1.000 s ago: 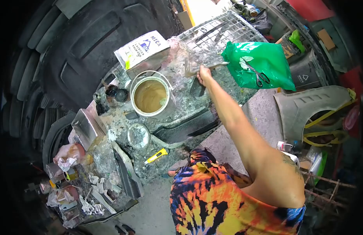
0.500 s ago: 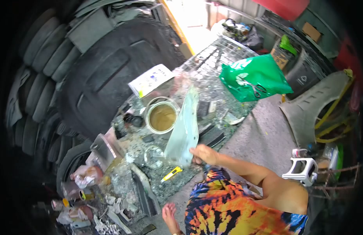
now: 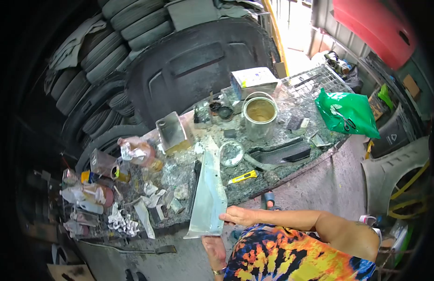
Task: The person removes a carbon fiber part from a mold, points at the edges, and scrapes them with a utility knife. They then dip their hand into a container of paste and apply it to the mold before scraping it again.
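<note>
I hold a long pale grey-green panel piece (image 3: pixel 208 192) upright over the near edge of the cluttered workbench (image 3: pixel 291 171). My right hand (image 3: pixel 240 216) grips its lower right edge. Just under the panel's bottom end sits my left hand (image 3: pixel 215 250), fingers partly hidden behind it. Close by on the bench lie a yellow utility knife (image 3: pixel 242 177) and a round clear lid (image 3: pixel 232 153). Farther back stands an open can of tan liquid (image 3: pixel 260 112).
A green bag (image 3: pixel 341 110) with scissors (image 3: pixel 349 124) lies at the bench's right end by a wire rack (image 3: pixel 320 79). A white box (image 3: pixel 254 77), square metal tin (image 3: pixel 172 132), black trim piece (image 3: pixel 282 152) and crumpled rags (image 3: pixel 121 220) crowd the bench. Tyres (image 3: pixel 104 61) stand behind, a grey fender (image 3: pixel 394 173) at right.
My right hand picked the panel up from the far right of the bench and carried it toward me and left. My left hand has come up under its lower end. My view has swung left.
</note>
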Demonstrator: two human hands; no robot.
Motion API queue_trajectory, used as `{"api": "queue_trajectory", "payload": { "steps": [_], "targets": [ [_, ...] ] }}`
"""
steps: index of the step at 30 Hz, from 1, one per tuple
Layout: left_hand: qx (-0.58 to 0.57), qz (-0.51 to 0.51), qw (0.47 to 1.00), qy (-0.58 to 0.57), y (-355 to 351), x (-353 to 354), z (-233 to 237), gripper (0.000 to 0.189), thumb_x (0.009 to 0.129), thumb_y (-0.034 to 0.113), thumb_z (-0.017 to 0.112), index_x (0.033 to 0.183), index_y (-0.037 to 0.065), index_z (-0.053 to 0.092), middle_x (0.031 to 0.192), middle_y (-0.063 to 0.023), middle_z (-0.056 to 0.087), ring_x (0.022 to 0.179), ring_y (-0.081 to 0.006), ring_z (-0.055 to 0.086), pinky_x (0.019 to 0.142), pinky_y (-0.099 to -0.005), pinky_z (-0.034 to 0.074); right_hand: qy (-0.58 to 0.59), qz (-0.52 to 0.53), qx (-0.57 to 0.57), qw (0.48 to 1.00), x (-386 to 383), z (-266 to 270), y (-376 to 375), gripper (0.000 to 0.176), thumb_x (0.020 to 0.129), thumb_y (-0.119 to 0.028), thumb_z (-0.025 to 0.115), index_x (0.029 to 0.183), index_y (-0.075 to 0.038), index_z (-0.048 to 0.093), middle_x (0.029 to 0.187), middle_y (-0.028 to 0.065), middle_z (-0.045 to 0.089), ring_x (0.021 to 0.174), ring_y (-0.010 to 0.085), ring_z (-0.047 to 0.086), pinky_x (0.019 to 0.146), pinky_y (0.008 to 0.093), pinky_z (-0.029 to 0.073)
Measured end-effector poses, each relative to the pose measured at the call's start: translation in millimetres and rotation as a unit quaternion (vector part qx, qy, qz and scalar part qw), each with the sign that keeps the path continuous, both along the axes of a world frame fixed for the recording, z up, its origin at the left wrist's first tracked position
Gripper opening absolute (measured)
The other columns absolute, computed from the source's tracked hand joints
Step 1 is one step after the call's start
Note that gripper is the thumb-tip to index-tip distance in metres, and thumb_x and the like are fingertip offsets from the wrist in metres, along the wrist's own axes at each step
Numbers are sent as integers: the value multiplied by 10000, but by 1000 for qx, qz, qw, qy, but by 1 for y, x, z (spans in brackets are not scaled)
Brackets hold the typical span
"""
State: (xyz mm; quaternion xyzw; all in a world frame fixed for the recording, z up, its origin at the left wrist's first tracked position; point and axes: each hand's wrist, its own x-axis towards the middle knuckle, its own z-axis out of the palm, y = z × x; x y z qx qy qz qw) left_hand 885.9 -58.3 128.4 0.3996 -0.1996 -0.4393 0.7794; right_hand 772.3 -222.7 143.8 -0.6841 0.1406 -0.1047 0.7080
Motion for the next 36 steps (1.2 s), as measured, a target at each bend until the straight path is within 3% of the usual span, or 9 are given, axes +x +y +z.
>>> {"api": "queue_trajectory", "payload": {
  "steps": [7, 15, 19, 20, 22, 23, 25, 31, 36],
  "targets": [
    [-69, 129, 980, 137, 20, 12, -10, 803, 786, 570, 719, 1392, 115, 451, 1416, -10, 500, 1303, -208, 455, 1112, -415, 342, 19, 53, -43, 997, 21, -20, 28, 575, 1046, -458, 378, 840, 48, 558, 672, 74, 499, 643, 194, 504, 629, 352, 451],
    [-19, 171, 979, 113, 12, -8, -37, 744, 808, 528, 719, 1352, 73, 494, 1384, -42, 532, 1276, -226, 475, 1107, -421, 344, 12, 133, -184, 974, 0, -35, -6, 521, 1047, -433, 384, 1105, 41, 591, 949, 217, 641, 901, 343, 627, 836, 411, 490],
    [51, 179, 966, 180, 19, -9, -91, 826, 782, 618, 701, 1349, 48, 510, 1399, -85, 529, 1269, -255, 497, 1095, -449, 375, 15, 185, -91, 978, -14, -23, -27, 518, 1050, -428, 377, 1113, 41, 587, 971, 238, 632, 899, 341, 596, 849, 423, 464],
    [54, 187, 965, 177, 7, -12, -63, 826, 782, 618, 701, 1349, 48, 510, 1399, -85, 529, 1269, -255, 497, 1095, -449, 375, -1, 193, -112, 975, -17, -24, -32, 523, 1051, -430, 375, 1117, 45, 585, 967, 238, 633, 893, 358, 599, 849, 415, 471],
    [78, 178, 928, 318, -27, -23, 17, 918, 833, 771, 486, 1292, -21, 549, 1334, -117, 565, 1189, -276, 530, 1030, -414, 426, -20, 214, -129, 968, -25, -12, -47, 528, 1052, -432, 374, 1122, 49, 582, 963, 239, 634, 886, 376, 602, 848, 407, 478],
    [77, 193, 925, 317, -26, -19, 7, 918, 833, 771, 486, 1292, -21, 549, 1334, -117, 565, 1189, -276, 530, 1030, -414, 426, -2, 249, -121, 961, -30, 12, -59, 530, 1054, -432, 371, 1075, 57, 577, 892, 231, 615, 817, 353, 565, 805, 409, 472],
    [29, 28, 952, 303, -18, -1, -22, 1094, 794, 873, 361, 1342, -66, 486, 1333, -172, 554, 1178, -284, 539, 1030, -405, 424, 9, 299, -112, 948, -32, 18, -71, 537, 1056, -431, 368, 1029, 65, 571, 820, 222, 595, 748, 330, 529, 761, 410, 466],
    [92, -50, 969, 224, -93, -23, 69, 1025, 816, 829, 417, 1415, -3, 407, 1278, -222, 559, 1151, -326, 568, 987, -440, 469, 68, 441, 18, 895, -29, -10, -89, 573, 1049, -463, 379, 901, 70, 532, 697, 95, 529, 656, 210, 441, 651, 357, 435],
    [82, -71, 971, 213, -109, -40, 62, 920, 876, 739, 427, 1416, -4, 378, 1240, -243, 566, 1140, -336, 574, 948, -452, 497, 128, 451, 103, 877, -32, -21, -103, 501, 1039, -455, 420, 938, -1, 608, 722, 30, 528, 677, 130, 484, 638, 304, 439]
  ]
}}
